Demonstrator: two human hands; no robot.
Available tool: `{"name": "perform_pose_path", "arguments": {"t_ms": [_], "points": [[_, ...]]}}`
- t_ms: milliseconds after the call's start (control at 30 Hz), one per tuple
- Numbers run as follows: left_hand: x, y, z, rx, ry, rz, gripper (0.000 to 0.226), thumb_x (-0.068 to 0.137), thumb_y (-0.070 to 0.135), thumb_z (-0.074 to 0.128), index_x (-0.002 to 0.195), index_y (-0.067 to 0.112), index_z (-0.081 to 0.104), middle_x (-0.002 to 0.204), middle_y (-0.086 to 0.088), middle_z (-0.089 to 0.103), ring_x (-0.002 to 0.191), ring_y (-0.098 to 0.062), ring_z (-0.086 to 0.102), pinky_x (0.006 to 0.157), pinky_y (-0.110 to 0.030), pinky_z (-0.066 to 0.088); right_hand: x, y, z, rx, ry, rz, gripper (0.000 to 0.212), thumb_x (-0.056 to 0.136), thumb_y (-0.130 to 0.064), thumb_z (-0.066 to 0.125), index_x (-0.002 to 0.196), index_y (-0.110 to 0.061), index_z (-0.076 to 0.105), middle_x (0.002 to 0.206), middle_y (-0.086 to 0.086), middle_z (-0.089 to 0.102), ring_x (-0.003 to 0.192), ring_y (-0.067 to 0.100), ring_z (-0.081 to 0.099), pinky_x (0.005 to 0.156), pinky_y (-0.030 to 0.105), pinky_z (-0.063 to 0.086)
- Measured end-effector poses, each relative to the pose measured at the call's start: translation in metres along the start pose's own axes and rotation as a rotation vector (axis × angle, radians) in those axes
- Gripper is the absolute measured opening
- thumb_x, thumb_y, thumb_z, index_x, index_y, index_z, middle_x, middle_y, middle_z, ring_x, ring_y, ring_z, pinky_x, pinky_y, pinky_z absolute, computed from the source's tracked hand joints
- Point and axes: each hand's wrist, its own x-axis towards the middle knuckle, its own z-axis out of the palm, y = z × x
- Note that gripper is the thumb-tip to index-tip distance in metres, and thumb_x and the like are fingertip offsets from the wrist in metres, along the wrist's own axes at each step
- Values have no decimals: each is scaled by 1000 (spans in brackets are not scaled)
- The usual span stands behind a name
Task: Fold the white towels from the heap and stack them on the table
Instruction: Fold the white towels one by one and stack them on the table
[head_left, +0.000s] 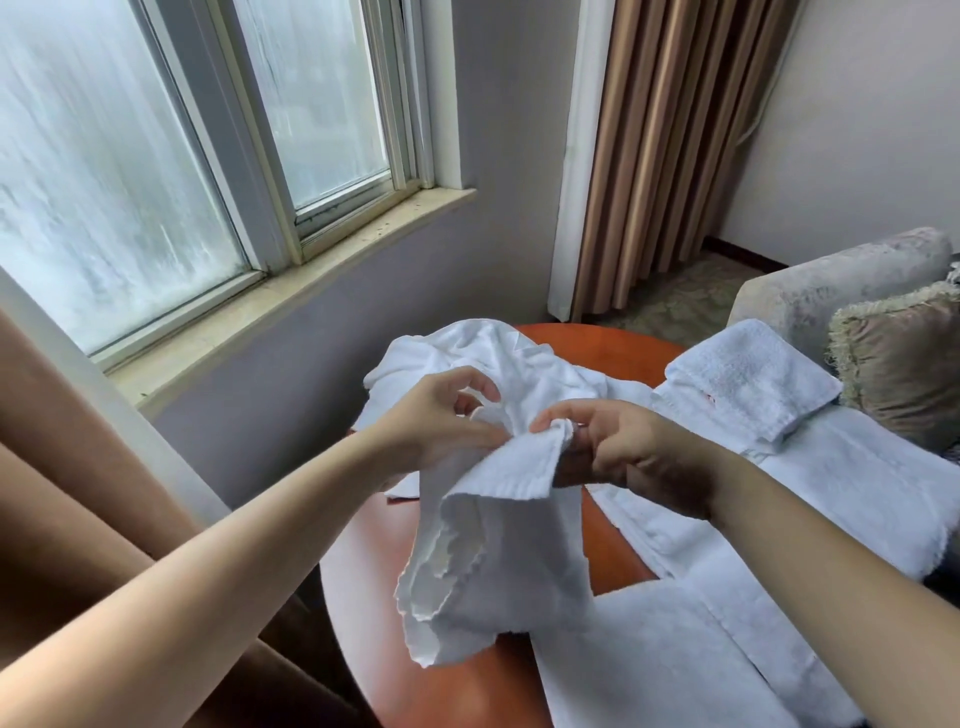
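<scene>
Here, left hand (441, 410) and right hand (618, 447) pinch a rumpled white towel (498, 545) over the worktop (618, 551). Its wavy hems hang down.

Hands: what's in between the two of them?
Head view: the top edge of the white towel, pinched by the left hand and the right hand; the rest hangs down.

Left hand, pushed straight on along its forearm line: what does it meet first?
Probably the heap of crumpled white towels just beyond the left hand, which pinches the small towel. Depth is unclear from one view, so it might pass above the heap.
</scene>
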Motion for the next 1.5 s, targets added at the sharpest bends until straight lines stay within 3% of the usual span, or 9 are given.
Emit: {"name": "perform_pose_path", "arguments": {"t_ms": [167, 300, 500, 633, 867, 967, 1133, 1300, 1500], "points": [[-4, -10, -4, -147, -5, -64, 24, 76, 0, 76, 84, 15, 59, 65, 4, 61, 59, -8, 55, 56, -15, 43, 9, 4, 14, -417, 346, -146, 24, 80, 13, 62, 69, -9, 61, 67, -3, 56, 59, 2, 52, 57, 15, 43], [-7, -11, 0, -247, 47, -66, 26, 77, -3, 74, 83, 15, 56, 66, -2, 62, 61, -15, 57, 54, -18, 45, 17, 14, 13, -781, 399, -114, 26, 77, -28, 78, 61, -29, 58, 86, -6, 53, 86, 11, 49, 79, 27, 40], [-11, 2, 5, -390, 67, -69, 31, 76, -7, 73, 92, 14, 57, 78, -6, 67, 59, -13, 61, 55, -20, 48, 26, 24, 22, -552, 421, -391, 20, 73, -31, 75, 76, -12, 72, 95, -9, 63, 90, 10, 62, 81, 25, 50], [-14, 8, 9, -480, 132, -130, 52, 58, 14, 82, 105, 22, 62, 101, -10, 69, 73, -16, 68, 64, -25, 52, 28, 25, 27, -618, 567, -645, 19, 78, -26, 71, 82, -8, 76, 97, -7, 65, 92, 5, 62, 81, 19, 48], [-28, 9, 8, -757, -39, -184, 50, 70, -1, 62, 113, 24, 60, 82, -8, 71, 70, -18, 67, 69, -28, 53, 30, 28, 28, -605, 738, -787, 31, 75, -19, 77, 56, -13, 53, 65, 3, 62, 62, 16, 57, 56, 29, 46], [-28, 7, 7, -850, 14, -146, 41, 86, -11, 51, 112, 19, 63, 83, -9, 67, 65, -18, 66, 62, -27, 54, 28, 28, 27, -511, 688, -748, 27, 73, -23, 78, 57, -20, 55, 69, -3, 66, 64, 10, 58, 61, 25, 47], [-21, 1, 12, -511, 152, -56, 31, 89, -5, 57, 104, 20, 66, 89, -8, 65, 64, -12, 57, 58, -19, 47, 29, 28, 38, -420, 549, -695, 29, 71, -21, 80, 58, -16, 54, 74, -11, 69, 71, 1, 60, 68, 18, 48], [-23, 0, 13, -357, 111, -23, 12, 91, 9, 64, 94, 20, 67, 82, -1, 70, 68, -13, 58, 62, -23, 47, 29, 24, 44, -337, 563, -634, 28, 65, -35, 74, 60, -15, 56, 80, -4, 72, 76, 10, 65, 71, 31, 53], [-13, -6, -2, -158, 384, -97, 6, 80, 11, 68, 85, 9, 69, 75, -5, 70, 59, -13, 57, 56, -25, 45, 24, 16, 43, -377, 554, -594, 25, 68, -24, 76, 64, -9, 57, 77, 7, 70, 72, 11, 60, 67, 35, 50]]}}
